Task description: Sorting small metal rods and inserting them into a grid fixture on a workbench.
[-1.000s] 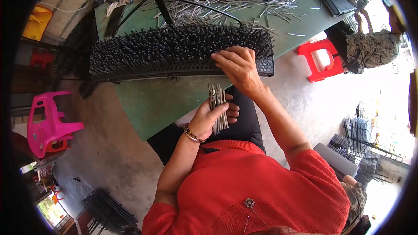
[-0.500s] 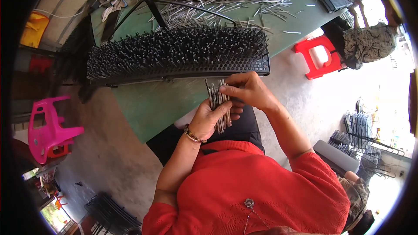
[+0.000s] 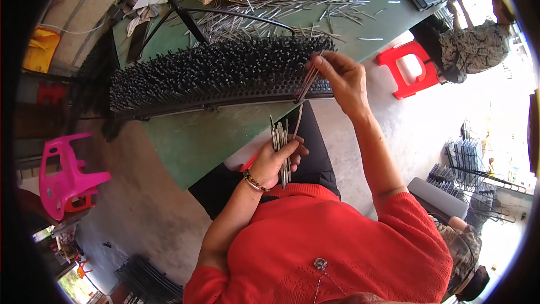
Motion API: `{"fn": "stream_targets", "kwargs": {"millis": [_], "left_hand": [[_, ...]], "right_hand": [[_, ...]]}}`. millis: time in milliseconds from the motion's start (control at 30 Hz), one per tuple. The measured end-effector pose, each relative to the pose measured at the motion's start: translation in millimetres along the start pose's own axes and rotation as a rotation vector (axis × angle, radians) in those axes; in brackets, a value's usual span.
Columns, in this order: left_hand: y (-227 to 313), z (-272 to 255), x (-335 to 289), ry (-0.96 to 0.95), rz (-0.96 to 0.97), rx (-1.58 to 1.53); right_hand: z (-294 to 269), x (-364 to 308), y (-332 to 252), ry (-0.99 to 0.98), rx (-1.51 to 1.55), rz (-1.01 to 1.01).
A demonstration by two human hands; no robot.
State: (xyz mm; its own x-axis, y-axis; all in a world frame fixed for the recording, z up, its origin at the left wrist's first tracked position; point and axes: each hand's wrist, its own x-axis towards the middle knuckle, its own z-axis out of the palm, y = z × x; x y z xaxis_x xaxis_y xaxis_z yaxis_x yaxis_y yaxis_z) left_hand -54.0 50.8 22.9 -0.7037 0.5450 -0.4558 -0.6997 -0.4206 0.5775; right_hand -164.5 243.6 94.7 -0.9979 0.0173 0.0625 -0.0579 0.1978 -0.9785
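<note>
My left hand (image 3: 270,163) is closed round a bundle of thin metal rods (image 3: 280,135), which stands roughly upright in front of my body. One rod leans out of that bundle toward the right hand. Higher up, my right hand (image 3: 350,84) pinches a few slanting rods (image 3: 307,85) between thumb and fingers, at the right end of a long black perforated rack (image 3: 219,101). Dense rows of dark rods (image 3: 208,70) stand in the rack, while bare holes show along its near edge and right end. Whether the pinched rods' lower ends touch the rack, I cannot tell.
Loose metal rods (image 3: 247,19) lie heaped on the green table (image 3: 183,149) behind the rack, beside a black metal frame (image 3: 179,8). A pink stool (image 3: 63,174) stands left, a red stool (image 3: 388,59) right. Another person (image 3: 475,48) is at the far right.
My right hand has left the bundle and moved up and right to the rack's end, carrying a few rods. My left hand has lowered slightly with the remaining bundle.
</note>
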Motion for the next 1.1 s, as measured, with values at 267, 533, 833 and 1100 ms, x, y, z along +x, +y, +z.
{"fn": "stream_targets", "kwargs": {"millis": [267,533,833,1100], "left_hand": [[6.8,3.0,-3.6,0.036,0.024,0.021],[8.1,2.4,-3.7,0.039,0.013,-0.004],[9.6,3.3,-3.1,0.042,0.012,-0.016],[8.3,2.3,-3.1,0.042,0.015,-0.019]], "right_hand": [[5.9,15.3,8.2,0.074,-0.168,-0.196],[4.9,13.0,4.3,0.017,-0.273,-0.327],[4.3,14.6,3.1,-0.030,-0.265,-0.366],[4.8,16.2,1.0,-0.027,-0.392,-0.463]]}}
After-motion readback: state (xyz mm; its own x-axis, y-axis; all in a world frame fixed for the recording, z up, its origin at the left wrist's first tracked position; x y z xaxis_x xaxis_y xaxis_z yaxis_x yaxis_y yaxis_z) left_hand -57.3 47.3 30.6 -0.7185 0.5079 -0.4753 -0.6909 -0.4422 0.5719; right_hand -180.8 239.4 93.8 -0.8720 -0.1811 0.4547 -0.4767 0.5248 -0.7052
